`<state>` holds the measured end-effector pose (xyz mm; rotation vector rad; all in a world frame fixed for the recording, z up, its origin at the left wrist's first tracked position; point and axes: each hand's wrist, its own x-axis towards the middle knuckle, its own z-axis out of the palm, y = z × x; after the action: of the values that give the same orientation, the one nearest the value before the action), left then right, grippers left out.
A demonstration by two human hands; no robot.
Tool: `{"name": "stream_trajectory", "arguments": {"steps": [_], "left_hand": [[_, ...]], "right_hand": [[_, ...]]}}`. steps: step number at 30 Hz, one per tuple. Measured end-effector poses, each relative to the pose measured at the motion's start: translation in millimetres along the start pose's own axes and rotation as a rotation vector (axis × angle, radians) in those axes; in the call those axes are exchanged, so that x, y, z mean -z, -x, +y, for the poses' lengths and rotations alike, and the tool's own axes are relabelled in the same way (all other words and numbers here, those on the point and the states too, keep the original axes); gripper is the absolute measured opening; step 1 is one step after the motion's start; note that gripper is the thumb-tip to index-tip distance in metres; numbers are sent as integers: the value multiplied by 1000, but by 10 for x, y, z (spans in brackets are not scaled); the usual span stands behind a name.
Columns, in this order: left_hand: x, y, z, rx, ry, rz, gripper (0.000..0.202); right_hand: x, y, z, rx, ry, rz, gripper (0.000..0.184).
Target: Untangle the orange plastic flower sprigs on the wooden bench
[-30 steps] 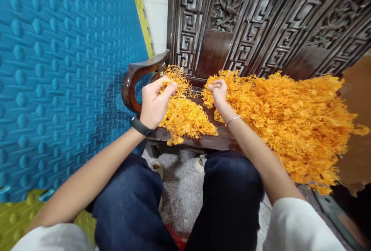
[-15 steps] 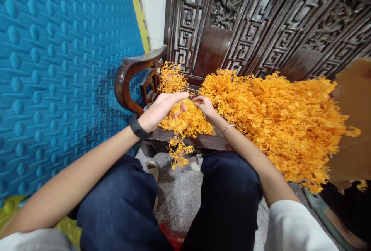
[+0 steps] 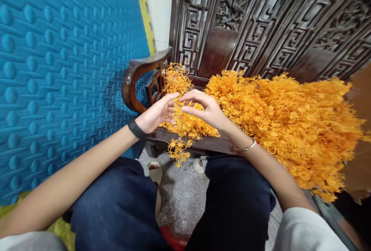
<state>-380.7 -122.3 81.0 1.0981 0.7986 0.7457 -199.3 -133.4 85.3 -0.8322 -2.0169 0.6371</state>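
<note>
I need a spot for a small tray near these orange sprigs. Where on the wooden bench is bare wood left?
Little: a narrow strip of bench front edge between the small sprig pile and the large heap, and a dark patch behind it by the carved backrest. The left hand and right hand crowd the small pile; the heap covers everything rightward.

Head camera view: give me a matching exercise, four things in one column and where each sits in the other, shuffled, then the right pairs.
1. black wristband
2. thin silver bracelet
3. small heap of orange plastic sprigs
4. bumpy blue foam mat

A. upright, left of the bench
B. right wrist
C. under both hands, on the bench seat
D. left wrist

Pairs: 1-D, 2-B, 3-C, 4-A
</note>
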Motion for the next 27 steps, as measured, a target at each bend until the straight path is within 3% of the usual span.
{"name": "stream_trajectory", "arguments": {"steps": [4, 8, 11, 17, 20, 23, 27], "left_hand": [[56, 34, -22, -20, -10, 7, 37], [87, 41, -38, -25, -13, -8, 37], [119, 23, -47, -26, -3, -9, 36], [104, 27, -48, -84, -6, -34, 35], [62, 57, -43, -147, -108, -70, 31], [54, 68, -43, -203, -207, -56, 31], [99, 38, -75, -297, -230, -19, 29]], "right_hand": [[-77, 33, -73, 101, 166, 16, 26], [-94, 36, -19, 158, 195, -7, 24], [-91, 42, -13, 179, 191, 46, 22], [-131, 77, -27, 131, 136, 115, 20], [-160, 95, -20, 114, 68, 119, 19], [-162, 101, 3, 88, 45, 213, 20], [-156, 84, 49, -37, -96, 272, 24]]}}
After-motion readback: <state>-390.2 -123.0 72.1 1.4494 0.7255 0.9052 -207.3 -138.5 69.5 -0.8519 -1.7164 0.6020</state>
